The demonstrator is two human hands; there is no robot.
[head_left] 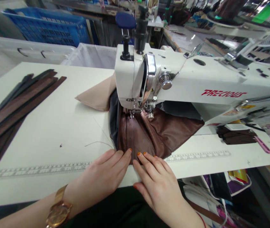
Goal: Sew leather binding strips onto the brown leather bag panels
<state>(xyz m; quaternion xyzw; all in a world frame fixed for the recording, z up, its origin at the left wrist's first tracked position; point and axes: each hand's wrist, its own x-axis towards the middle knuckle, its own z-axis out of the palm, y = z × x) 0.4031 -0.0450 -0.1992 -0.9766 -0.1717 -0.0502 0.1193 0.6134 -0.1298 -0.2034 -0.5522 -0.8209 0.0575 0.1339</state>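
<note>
A piece of brown leather (139,136) lies under the presser foot (131,114) of a white sewing machine (184,76). Dark lining (114,117) shows along its left side, and beige fabric (99,95) sticks out behind. My left hand (103,171), with a gold watch at the wrist, has its bent fingers closed on the near left edge of the leather; its thumb is hidden. Flat on the near right edge rests my right hand (157,177), fingers extended and slightly apart. A straight seam line runs from the foot toward the gap between both hands.
Brown and black strips (23,107) are piled at the table's left. A printed ruler scale (54,167) runs along the front. Beside the machine's base lie dark brown pieces (235,135) and a pink tool (263,144). Behind stands a blue crate (47,25).
</note>
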